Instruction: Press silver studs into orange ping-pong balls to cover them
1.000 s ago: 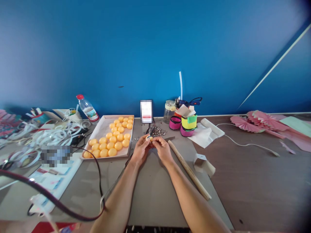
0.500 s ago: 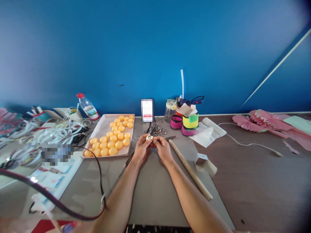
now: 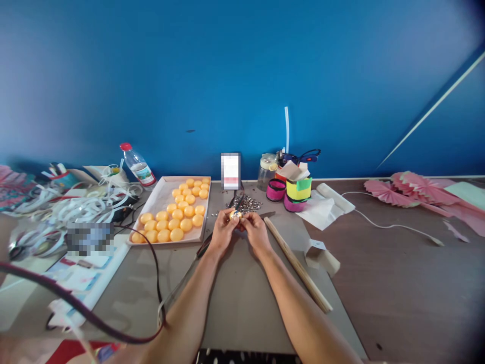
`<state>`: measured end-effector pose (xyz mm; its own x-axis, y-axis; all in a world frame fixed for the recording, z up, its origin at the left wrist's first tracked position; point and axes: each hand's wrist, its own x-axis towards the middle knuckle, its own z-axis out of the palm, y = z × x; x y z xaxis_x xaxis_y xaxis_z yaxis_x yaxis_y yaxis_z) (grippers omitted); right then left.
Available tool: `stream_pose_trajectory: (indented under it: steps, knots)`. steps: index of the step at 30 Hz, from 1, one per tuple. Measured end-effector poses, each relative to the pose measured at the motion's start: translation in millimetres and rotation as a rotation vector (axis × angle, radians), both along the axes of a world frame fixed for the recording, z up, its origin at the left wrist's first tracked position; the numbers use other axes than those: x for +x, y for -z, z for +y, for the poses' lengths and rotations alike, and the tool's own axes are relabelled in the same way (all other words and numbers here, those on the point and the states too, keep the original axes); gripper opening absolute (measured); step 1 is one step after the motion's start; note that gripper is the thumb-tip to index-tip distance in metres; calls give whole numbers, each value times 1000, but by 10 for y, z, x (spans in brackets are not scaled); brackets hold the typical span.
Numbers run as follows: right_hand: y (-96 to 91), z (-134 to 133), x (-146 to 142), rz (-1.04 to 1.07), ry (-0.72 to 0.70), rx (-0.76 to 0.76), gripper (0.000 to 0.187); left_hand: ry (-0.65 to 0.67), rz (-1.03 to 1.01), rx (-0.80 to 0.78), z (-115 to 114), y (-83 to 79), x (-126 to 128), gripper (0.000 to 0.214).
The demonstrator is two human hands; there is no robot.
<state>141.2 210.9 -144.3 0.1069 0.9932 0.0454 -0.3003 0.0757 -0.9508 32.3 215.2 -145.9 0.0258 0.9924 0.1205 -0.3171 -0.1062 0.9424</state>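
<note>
My left hand (image 3: 223, 231) and my right hand (image 3: 256, 233) meet at the middle of the desk, fingers closed. Between their fingertips is a small orange ball (image 3: 235, 214) with shiny bits on it; the fingers partly cover it, and details are too small to make out. Just beyond the hands lies a pile of small silvery pieces (image 3: 249, 203), too tiny to name. To the left, a shallow white tray (image 3: 157, 194) holds several similar orange balls (image 3: 176, 234).
A wooden stick (image 3: 297, 264) lies right of my right arm. Behind stand a phone with a blurred screen (image 3: 231, 171), a glass jar (image 3: 266, 174) and a pink-and-yellow holder (image 3: 297, 191). Left are a tilted bottle (image 3: 141, 169), tangled white strips (image 3: 89, 202) and a dark cable (image 3: 155, 263).
Both hands stay together on the orange ball, with only slight finger movement. The whole view has shifted a little. A blurred skin-toned shape now shows at the left edge.
</note>
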Motion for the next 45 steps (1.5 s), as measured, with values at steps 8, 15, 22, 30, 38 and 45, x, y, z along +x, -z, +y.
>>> stream_pose_trajectory:
  steps: [8, 15, 22, 30, 38, 45]
  knots:
    - [-10, 26, 33, -10, 14, -52, 25, -84, 157, 41, -36, -78, 19, 39]
    - [-58, 14, 34, 128, 30, 54, 21, 24, -234, -84, -26, -138, 41, 39]
    - [12, 39, 249, -617, 464, 203, 17, 28, -316, -133, -38, -168, 19, 41]
    - [31, -19, 179, -1225, 153, 156, 40, -17, -280, -144, -10, -144, -12, 44]
    - [26, 9, 191, -1205, 25, 165, 26, -52, -277, -158, 8, -152, -32, 40]
    - [2, -53, 162, -1272, 0, 186, 15, -39, -254, -144, 1, -146, -16, 42]
